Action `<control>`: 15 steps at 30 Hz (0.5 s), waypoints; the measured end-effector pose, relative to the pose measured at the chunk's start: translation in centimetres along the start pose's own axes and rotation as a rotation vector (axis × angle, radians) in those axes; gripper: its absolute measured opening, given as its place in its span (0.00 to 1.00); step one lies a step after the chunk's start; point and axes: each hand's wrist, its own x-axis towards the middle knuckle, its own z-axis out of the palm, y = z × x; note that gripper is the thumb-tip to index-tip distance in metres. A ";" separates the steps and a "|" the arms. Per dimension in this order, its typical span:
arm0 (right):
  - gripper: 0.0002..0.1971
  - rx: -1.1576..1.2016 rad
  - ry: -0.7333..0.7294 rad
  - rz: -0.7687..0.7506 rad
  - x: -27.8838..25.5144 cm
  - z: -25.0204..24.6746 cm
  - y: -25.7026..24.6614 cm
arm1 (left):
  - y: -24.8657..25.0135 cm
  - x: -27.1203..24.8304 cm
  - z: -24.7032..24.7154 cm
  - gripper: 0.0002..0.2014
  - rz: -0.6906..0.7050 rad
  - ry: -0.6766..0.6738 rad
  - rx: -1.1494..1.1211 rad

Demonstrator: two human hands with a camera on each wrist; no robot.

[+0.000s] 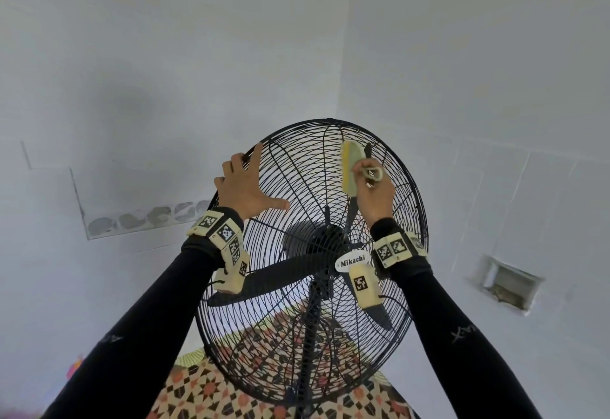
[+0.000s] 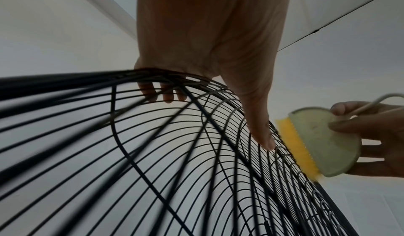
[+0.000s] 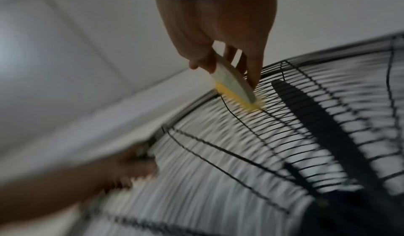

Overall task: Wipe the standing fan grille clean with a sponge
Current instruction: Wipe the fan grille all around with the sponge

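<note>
The black wire fan grille [image 1: 287, 167] fills the middle of the head view, with a white "Mikachi" badge [image 1: 352, 261] at its hub. My left hand [image 1: 260, 180] grips the grille's upper left rim. Its fingers [image 2: 153, 91] curl over the rim and its thumb [image 2: 262, 136] lies flat on the front wires. My right hand [image 1: 369, 177] holds a yellow and pale green sponge [image 1: 351, 164] with a cord loop. The yellow edge of the sponge [image 2: 297, 146] presses on the upper wires of the grille [image 2: 174, 153]. The right wrist view is blurred but shows the sponge [image 3: 234, 84] on the grille [image 3: 306, 136].
Dark fan blades [image 1: 280, 276] sit behind the wires, and the fan's pole [image 1: 310, 336] runs down to a patterned floor [image 1: 231, 392]. White walls meet in a corner behind the fan. A small wall recess [image 1: 508, 283] is at the right.
</note>
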 end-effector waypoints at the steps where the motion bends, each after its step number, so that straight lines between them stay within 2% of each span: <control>1: 0.08 -0.082 -0.039 -0.062 -0.1 0.1 0.4 | 0.0 0.0 0.0 0.72 0.000 -0.002 -0.001; 4: 0.06 -0.237 -0.175 -0.162 -0.4 -0.1 -0.2 | 0.0 0.0 0.1 0.73 0.005 -0.002 -0.014; 7: 0.08 -0.327 -0.208 -0.194 0.6 -1.3 -1.2 | 0.0 0.0 0.1 0.73 0.004 0.001 -0.007; 10: 0.12 -0.315 -0.167 -0.114 1.7 -2.2 -2.2 | 0.3 0.0 0.0 0.73 0.005 -0.002 0.005; 13: 0.11 -0.322 -0.035 -0.057 2.3 -2.2 -2.3 | 0.4 -0.1 -0.1 0.73 0.003 -0.001 0.017; 15: 0.13 -0.346 0.001 -0.024 2.3 -2.1 -2.3 | 0.4 -0.2 -0.1 0.72 0.002 0.003 0.020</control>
